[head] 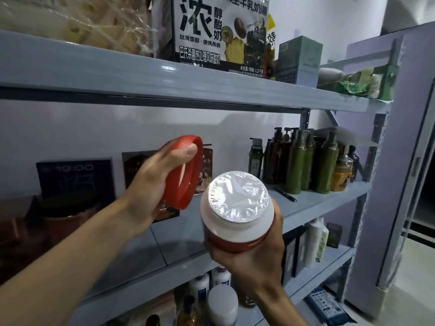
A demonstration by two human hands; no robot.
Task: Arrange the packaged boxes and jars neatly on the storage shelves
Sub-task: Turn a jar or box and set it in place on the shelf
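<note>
Grey-blue metal shelving unit [117, 74] against plain white wall [164, 128]; three boards in view, dim light.

Top board, from left: clear-wrapped beige bundle [82, 22], big black-and-white printed yoghurt carton [219, 34], teal-green cardboard box [299, 60], green foil packets [360, 83] at right end.

Middle board, far left: dark brown jar with black lid [68, 215], blurred. Behind it, upright against wall: dark blue flat box printed 19:00 [75, 180]. Next along: dark brown picture box [138, 165], partly hidden by left hand.

Left hand [150, 184] raised in front of middle board, fingers curled round red round plastic lid [186, 172], thumb over rim. Lid tilted on edge, off the jar, just beside its mouth.

Just right and lower: white plastic jar with red label [237, 222], in the air in front of middle board, on no shelf. Crinkled silver foil seal [237, 196] across mouth, facing camera. Gripped from below by right hand [247, 257], fingers wrapped round body.

Further right on middle board: black pen [288, 196] lying flat, then green and brown pump bottles [299, 161] upright in a tight cluster at right end.

Bottom board: white capped bottles [221, 302] under the hands, tall white bottles [315, 241] further right.

Floor, lower right: blue-and-white printed packet [329, 307] by shelf foot.

Far right: tall pale lilac panel [400, 161]; door or cabinet, cannot tell.
</note>
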